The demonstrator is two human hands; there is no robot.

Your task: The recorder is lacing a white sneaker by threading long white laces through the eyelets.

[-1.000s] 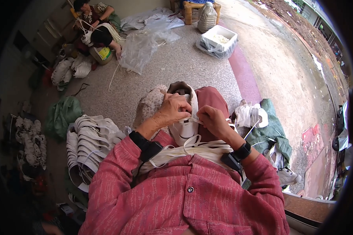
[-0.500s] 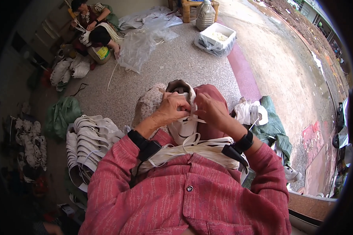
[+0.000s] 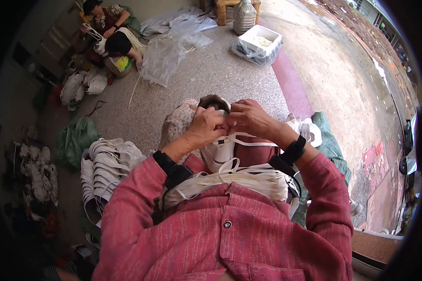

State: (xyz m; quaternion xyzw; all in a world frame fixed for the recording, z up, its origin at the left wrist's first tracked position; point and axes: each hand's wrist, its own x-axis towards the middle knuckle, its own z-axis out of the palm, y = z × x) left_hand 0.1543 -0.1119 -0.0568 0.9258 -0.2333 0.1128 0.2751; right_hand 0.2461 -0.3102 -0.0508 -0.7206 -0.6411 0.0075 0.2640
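On my lap sits a white shoe upper (image 3: 216, 155) with a brown-lined collar (image 3: 214, 101) at its far end. My left hand (image 3: 206, 125) is closed on the upper just below the collar. My right hand (image 3: 252, 120) is beside it, fingers bent together in a pinch on a white shoelace (image 3: 255, 141). The lace curves away to the right beneath that hand; both fingertips and the eyelets between them are largely hidden. Across my lap, nearer to me, lies a thick bundle of white laces (image 3: 229, 181).
Stacked white shoe uppers (image 3: 109, 164) stand to my left, beside a green sack (image 3: 77, 140). More white uppers (image 3: 307, 130) lie at right on green sheeting (image 3: 330, 140). Ahead are a white foam box (image 3: 262, 40), clear plastic (image 3: 164, 58) and a seated co-worker (image 3: 110, 28) handling laces.
My right hand has moved slightly up and left, closer to my left hand. The lace now bows out to the right below it. My left hand stays at the upper.
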